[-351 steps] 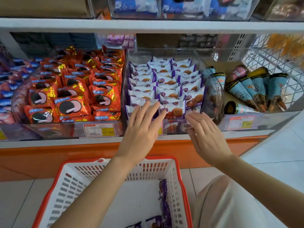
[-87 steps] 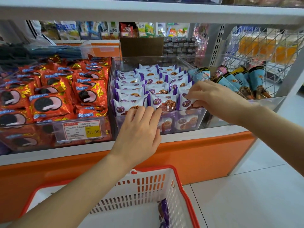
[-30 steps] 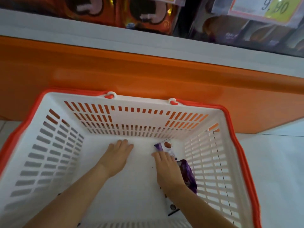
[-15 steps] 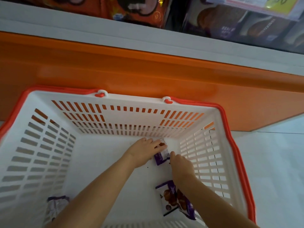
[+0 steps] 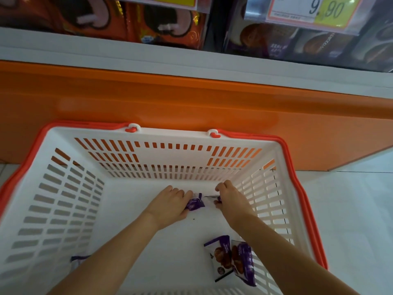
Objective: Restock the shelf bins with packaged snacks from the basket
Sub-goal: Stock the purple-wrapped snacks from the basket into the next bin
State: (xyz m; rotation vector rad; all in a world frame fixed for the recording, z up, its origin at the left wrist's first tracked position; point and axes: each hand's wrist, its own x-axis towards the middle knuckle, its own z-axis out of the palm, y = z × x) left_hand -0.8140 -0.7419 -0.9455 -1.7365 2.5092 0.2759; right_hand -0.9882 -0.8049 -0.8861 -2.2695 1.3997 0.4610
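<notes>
Both my hands are down at the far end of the white basket with the orange rim. My left hand grips a purple snack packet. Just to its right, my right hand pinches the thin edge of a packet seen side-on; I cannot tell whether it is a separate one. Two more purple wafer packets lie on the basket floor under my right forearm. Another packet shows at the near left, partly hidden by my left arm.
The basket stands on the pale floor against the orange shelf base. Above, at the frame's top, are the fronts of a bin of orange packets and a bin of purple packets, with a price tag.
Half a second ago my left fingers only touched the purple packet and my right hand lay beside it. Now both hands have curled onto packaging and lifted it slightly. The camera moved closer.
</notes>
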